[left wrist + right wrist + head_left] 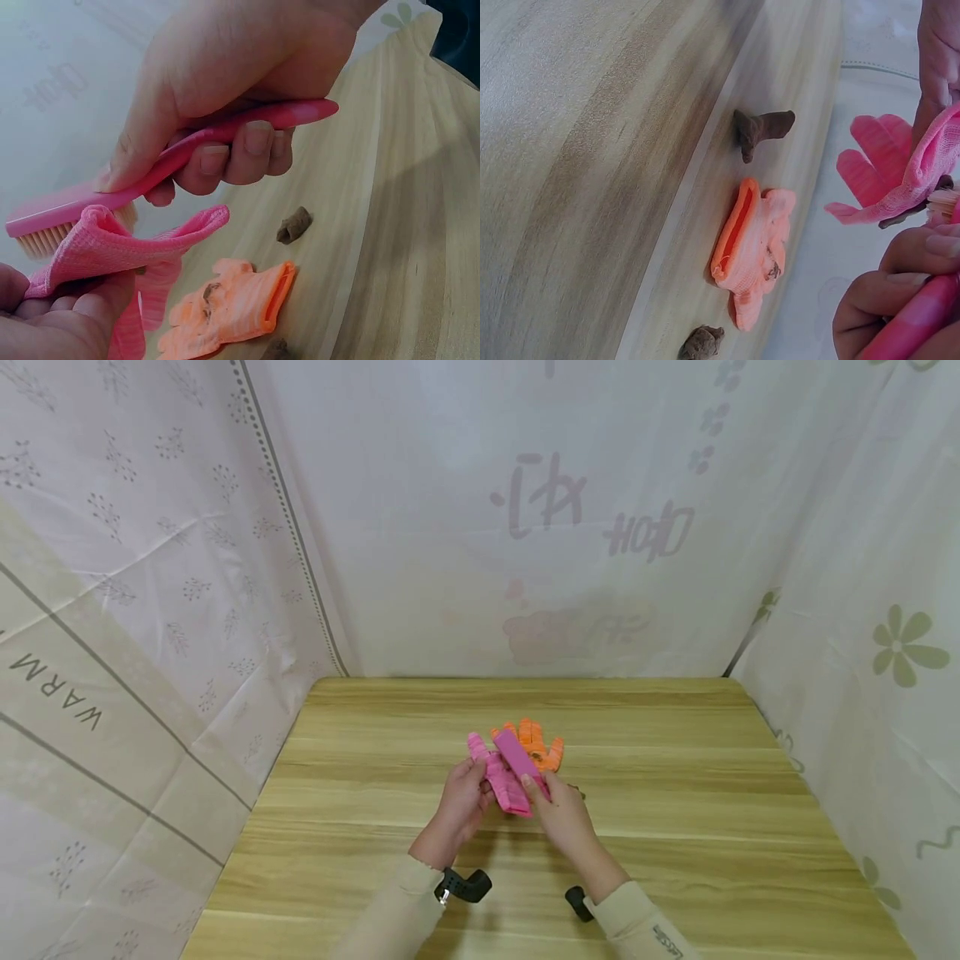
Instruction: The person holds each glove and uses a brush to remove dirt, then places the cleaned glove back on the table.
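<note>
My left hand (pixel 461 797) grips a pink knitted glove (pixel 504 785) by its side, holding it up over the table. In my right hand (pixel 567 814) is a pink brush (pixel 180 154) with pale bristles; the fingers curl round its handle and the thumb presses on the back. The brush head lies against the pink glove, bristles toward it. Something dark brown (pixel 900 220) shows on the glove beside the bristles. Beyond the hands an orange glove (pixel 531 743) with a brown smear lies on the table, partly hidden by the brush in the head view.
Brown lumps lie on the wooden table (pixel 360 760) near the orange glove: one dark lump (pixel 294 225) and another lump (pixel 703 343) on either side of it. Printed curtains (pixel 450 568) hang round the table's back and sides.
</note>
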Motion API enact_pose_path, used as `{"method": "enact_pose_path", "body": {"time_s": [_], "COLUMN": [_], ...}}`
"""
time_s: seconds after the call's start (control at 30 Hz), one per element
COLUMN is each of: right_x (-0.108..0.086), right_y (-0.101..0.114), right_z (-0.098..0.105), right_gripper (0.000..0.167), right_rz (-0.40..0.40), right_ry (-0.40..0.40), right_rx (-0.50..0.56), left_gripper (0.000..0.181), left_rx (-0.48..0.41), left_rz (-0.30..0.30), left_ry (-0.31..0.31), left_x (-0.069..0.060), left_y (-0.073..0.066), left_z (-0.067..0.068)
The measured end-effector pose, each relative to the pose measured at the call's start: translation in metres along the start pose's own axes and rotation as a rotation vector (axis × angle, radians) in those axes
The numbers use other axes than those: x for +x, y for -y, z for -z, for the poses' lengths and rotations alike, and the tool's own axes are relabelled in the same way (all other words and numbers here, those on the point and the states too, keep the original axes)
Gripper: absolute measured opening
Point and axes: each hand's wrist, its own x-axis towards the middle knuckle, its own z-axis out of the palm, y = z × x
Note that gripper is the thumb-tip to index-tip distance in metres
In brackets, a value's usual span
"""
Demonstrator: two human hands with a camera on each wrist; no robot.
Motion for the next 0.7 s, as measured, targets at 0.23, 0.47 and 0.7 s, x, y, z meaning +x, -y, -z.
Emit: {"method": "enact_pose_path", "body": {"time_s": [0.23,0.47,0.7], "right_x": [0.0010,0.0019,0.0004], "right_y": [-0.0014,-0.0028,0.0020], "right_z": [-0.0005,0.0018,0.0045], "right_gripper": [0.041,0.046,0.046], "right_rz": [-0.003,-0.026,0.007], "right_ry": [0.018,-0.002,-0.048], "right_rx": [0.003,0.045,0.100], "left_gripper": [0.037,0.039,0.032], "left_rx": [0.009,0.010,-0.046], "left_rz": [0.000,-0.026,-0.051], "left_ry": [0.019,0.015,-0.003], "left_x": [0.0006,0.0007,0.0011], "left_y": [0.0010,0.0028,0.0027], "left_z": [0.0004,0.0018,0.0029]}}
